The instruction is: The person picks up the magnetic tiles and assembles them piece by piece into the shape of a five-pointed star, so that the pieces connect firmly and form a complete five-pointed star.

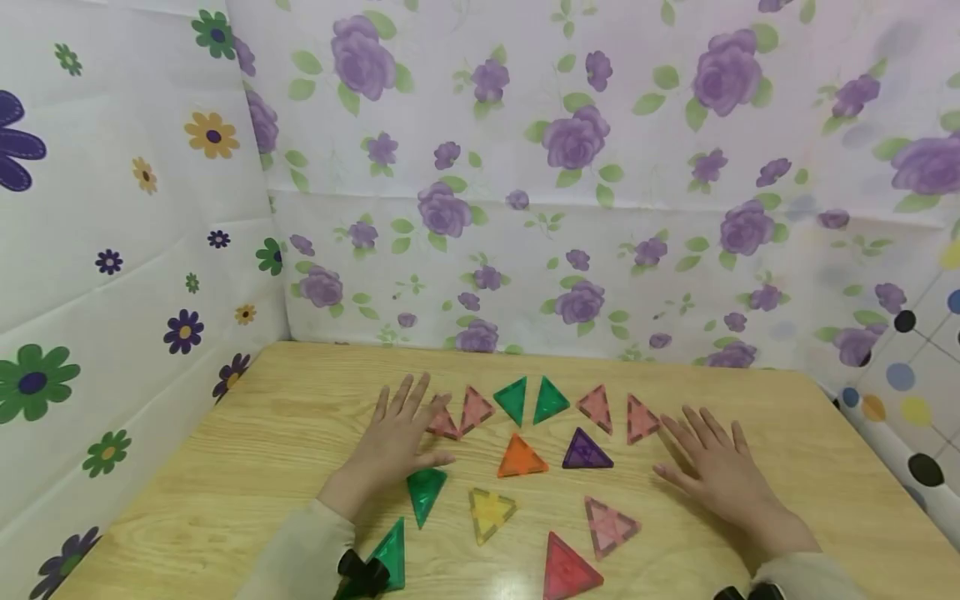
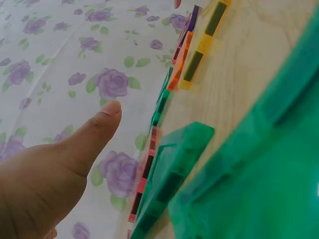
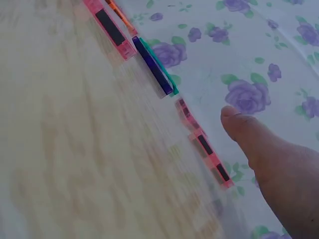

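Observation:
Translucent triangular magnetic tiles lie flat on the table. My left hand [image 1: 392, 442] is spread with straight fingers, partly covering a pink triangle [image 1: 444, 423] at the row's left end; contact is unclear. By its wrist lie a green triangle [image 1: 425, 493] and another green triangle [image 1: 392, 557], partly hidden by the wrist strap. My right hand [image 1: 718, 473], also spread, has a fingertip beside the rightmost pink triangle [image 1: 642, 419]. Neither hand holds anything. The left thumb [image 2: 84, 149] and right thumb [image 3: 259, 144] stick out straight in the wrist views.
Along the back row are a pink triangle [image 1: 476, 411], two green triangles [image 1: 551, 402] and another pink triangle [image 1: 597, 408]. Orange [image 1: 521, 458], purple [image 1: 587, 451], yellow [image 1: 489, 512], pale pink [image 1: 609, 527] and red triangles [image 1: 567, 571] lie nearer. Flowered cloth [image 1: 525, 267] hangs behind the wooden table [image 1: 247, 475].

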The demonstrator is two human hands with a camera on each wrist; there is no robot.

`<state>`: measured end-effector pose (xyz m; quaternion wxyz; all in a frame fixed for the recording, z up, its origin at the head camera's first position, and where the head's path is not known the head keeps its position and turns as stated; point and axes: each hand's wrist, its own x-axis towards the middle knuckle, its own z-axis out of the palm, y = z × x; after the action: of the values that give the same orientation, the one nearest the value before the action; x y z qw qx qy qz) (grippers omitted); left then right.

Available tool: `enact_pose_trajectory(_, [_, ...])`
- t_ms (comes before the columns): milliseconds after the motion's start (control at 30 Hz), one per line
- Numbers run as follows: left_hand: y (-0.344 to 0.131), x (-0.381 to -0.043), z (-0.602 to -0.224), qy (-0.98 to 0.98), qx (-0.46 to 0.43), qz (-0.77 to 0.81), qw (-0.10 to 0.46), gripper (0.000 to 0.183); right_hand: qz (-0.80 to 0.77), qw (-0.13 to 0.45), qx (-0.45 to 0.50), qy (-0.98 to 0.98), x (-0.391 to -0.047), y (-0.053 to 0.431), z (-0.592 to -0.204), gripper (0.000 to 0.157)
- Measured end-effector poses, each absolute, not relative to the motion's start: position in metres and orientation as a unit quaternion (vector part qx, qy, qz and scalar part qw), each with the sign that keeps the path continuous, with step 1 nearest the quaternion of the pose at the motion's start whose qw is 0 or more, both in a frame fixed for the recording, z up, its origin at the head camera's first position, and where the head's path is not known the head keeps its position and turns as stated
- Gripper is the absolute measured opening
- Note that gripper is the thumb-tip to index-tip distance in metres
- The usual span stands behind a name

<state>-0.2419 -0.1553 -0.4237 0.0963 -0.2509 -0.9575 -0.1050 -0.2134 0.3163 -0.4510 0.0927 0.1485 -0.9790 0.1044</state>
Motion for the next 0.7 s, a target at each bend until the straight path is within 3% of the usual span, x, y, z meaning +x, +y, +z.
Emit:
enact_pose_trajectory(400, [-0.140,-0.226,-0.397,-0.939,-0.310,-0.081,0.126,0.086,0.114,0.112,0.157,-0.974,-0.206,0.300,-0.430,0.077])
enact_pose_trajectory(700, [-0.128,-0.209,-0.381,-0.909,-0.376,-0.049,0.174,0.088,0.115,0.203,0.213,-0.949,-0.190,0.282,-0.413,0.077])
